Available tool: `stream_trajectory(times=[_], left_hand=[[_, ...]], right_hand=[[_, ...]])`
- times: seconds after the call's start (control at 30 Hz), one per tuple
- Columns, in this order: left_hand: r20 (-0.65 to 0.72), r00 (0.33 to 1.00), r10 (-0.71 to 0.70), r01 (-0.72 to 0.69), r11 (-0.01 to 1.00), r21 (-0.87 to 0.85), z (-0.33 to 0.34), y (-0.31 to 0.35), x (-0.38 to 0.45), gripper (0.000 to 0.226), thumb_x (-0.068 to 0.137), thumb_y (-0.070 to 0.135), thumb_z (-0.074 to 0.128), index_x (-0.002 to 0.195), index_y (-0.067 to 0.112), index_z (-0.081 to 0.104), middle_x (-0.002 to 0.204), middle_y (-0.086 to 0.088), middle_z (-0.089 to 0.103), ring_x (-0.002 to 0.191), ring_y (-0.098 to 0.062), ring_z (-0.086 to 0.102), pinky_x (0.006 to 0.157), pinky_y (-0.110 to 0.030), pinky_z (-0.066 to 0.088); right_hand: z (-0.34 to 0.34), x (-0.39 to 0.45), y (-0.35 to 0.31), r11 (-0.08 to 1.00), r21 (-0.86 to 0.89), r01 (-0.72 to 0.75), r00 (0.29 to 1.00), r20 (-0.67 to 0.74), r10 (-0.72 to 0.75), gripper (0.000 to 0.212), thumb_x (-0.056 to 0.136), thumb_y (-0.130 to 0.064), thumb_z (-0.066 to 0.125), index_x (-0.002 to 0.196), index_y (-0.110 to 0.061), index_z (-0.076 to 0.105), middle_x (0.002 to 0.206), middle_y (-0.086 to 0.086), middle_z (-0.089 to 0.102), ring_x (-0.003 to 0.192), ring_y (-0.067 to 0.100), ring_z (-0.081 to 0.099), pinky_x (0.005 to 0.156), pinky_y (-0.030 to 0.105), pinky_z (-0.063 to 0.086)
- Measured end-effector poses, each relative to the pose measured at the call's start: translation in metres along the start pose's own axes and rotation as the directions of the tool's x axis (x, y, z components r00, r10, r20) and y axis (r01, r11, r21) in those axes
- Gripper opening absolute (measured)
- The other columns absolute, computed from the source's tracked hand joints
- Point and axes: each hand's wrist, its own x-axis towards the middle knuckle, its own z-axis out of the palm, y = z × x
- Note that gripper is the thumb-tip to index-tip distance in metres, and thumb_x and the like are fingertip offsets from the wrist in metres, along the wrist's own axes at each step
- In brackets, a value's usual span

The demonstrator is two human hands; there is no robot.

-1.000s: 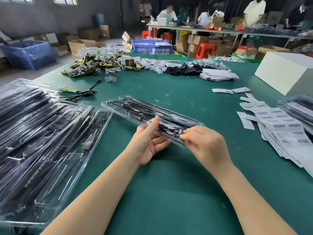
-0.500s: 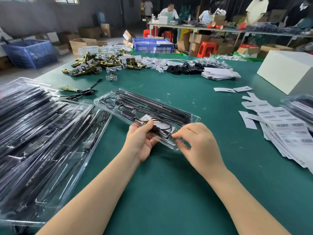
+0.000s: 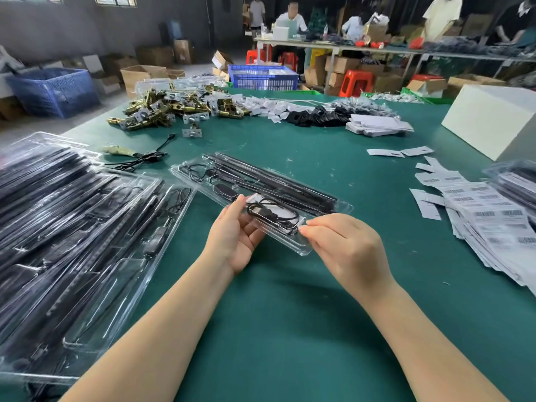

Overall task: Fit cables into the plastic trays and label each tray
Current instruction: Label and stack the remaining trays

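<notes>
Green table (image 3: pixel 290 329), clear tray (image 3: pixel 290 198) with cable (image 3: pixel 272 214), near end between both grips, left hand (image 3: pixel 235 242) cradling, right hand (image 3: pixel 348 248) pinching

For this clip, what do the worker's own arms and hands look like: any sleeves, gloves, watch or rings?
Both forearms are bare as far up as the view shows; no sleeve shows. The left hand and right hand wear no gloves. No watch, bracelet or ring is visible on either wrist or on the fingers that show.

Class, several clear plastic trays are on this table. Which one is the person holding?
The single tray at the table's centre: the left hand and right hand hold its near end. The other trays lie untouched in stacks at the left and far right.
</notes>
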Motion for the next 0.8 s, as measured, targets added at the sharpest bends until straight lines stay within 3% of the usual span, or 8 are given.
stream_trajectory(times=[0.13, 0.23, 0.33, 0.47, 0.6, 0.7, 0.8], left_hand=[[-0.01, 1.0, 0.014, -0.014, 0.999, 0.037, -0.001, -0.001, 0.001, 0.026, 0.099, 0.027, 0.052, 0.118, 0.011, 0.056, 0.071, -0.003, 0.072, 0.052, -0.012, 0.066, 0.045, -0.022, 0.053], [-0.018, 1.0, 0.007, -0.006, 0.998, 0.061, -0.002, -0.003, 0.001, 0.039, 0.098, 0.032, 0.053, 0.128, 0.008, 0.054, 0.08, -0.006, 0.073, 0.06, -0.015, 0.069, 0.049, -0.025, 0.055], [0.057, 0.998, -0.027, 0.021, 0.995, 0.094, 0.001, -0.005, -0.004, 0.046, 0.095, 0.039, 0.058, 0.13, 0.01, 0.049, 0.089, -0.008, 0.073, 0.069, -0.019, 0.071, 0.056, -0.028, 0.057], [0.118, 0.993, -0.027, 0.012, 0.992, 0.126, 0.005, -0.01, -0.009, 0.025, 0.091, 0.023, 0.064, 0.109, 0.018, 0.046, 0.076, -0.004, 0.07, 0.062, -0.018, 0.069, 0.056, -0.028, 0.057], [0.072, 0.997, -0.009, 0.004, 0.998, 0.064, 0.009, -0.009, -0.012, 0.019, 0.093, 0.017, 0.058, 0.11, 0.016, 0.049, 0.068, -0.001, 0.062, 0.051, -0.011, 0.062, 0.049, -0.023, 0.054], [0.09, 0.996, -0.009, 0.004, 0.999, 0.051, 0.01, -0.008, -0.014, 0.02, 0.094, 0.016, 0.057, 0.113, 0.015, 0.051, 0.071, -0.003, 0.063, 0.053, -0.012, 0.063, 0.05, -0.023, 0.054], [0.126, 0.992, -0.013, 0.01, 1.0, 0.029, 0.012, -0.01, -0.017, 0.01, 0.094, 0.017, 0.058, 0.101, 0.017, 0.051, 0.07, -0.002, 0.064, 0.054, -0.011, 0.062, 0.05, -0.023, 0.054]], right_hand=[[0.002, 0.001, -0.003, 1.0, -0.002, 0.031, 0.999, 0.006, -0.031, 0.008, 0.074, 0.005, 0.077, 0.076, -0.003, 0.077, 0.072, 0.009, 0.071, 0.062, 0.028, 0.068, 0.054, 0.034, 0.056], [0.004, -0.001, -0.002, 1.0, -0.015, 0.023, 1.0, 0.016, -0.023, 0.009, 0.073, 0.006, 0.077, 0.075, -0.003, 0.077, 0.07, 0.008, 0.07, 0.061, 0.028, 0.067, 0.051, 0.033, 0.055], [0.004, -0.004, 0.0, 0.999, -0.032, 0.007, 1.0, -0.002, -0.007, 0.014, 0.071, 0.01, 0.077, 0.078, -0.002, 0.077, 0.073, 0.009, 0.071, 0.063, 0.027, 0.068, 0.053, 0.034, 0.056], [0.006, -0.004, 0.0, 0.997, -0.068, 0.039, 0.999, -0.033, -0.042, 0.01, 0.076, 0.007, 0.075, 0.082, 0.0, 0.077, 0.078, 0.01, 0.072, 0.066, 0.028, 0.068, 0.056, 0.035, 0.056], [0.008, -0.002, -0.002, 0.993, -0.099, 0.062, 0.996, -0.063, -0.068, 0.007, 0.08, 0.004, 0.074, 0.085, 0.001, 0.077, 0.081, 0.012, 0.072, 0.073, 0.028, 0.07, 0.064, 0.037, 0.058], [0.008, 0.0, -0.003, 0.993, -0.109, 0.035, 0.994, -0.096, -0.046, 0.007, 0.077, 0.004, 0.076, 0.082, -0.001, 0.078, 0.076, 0.012, 0.07, 0.068, 0.028, 0.068, 0.059, 0.035, 0.056], [0.006, -0.001, -0.002, 0.994, -0.107, 0.009, 0.994, -0.105, -0.021, 0.007, 0.076, 0.005, 0.076, 0.081, -0.001, 0.078, 0.074, 0.013, 0.069, 0.065, 0.028, 0.067, 0.058, 0.034, 0.055]])
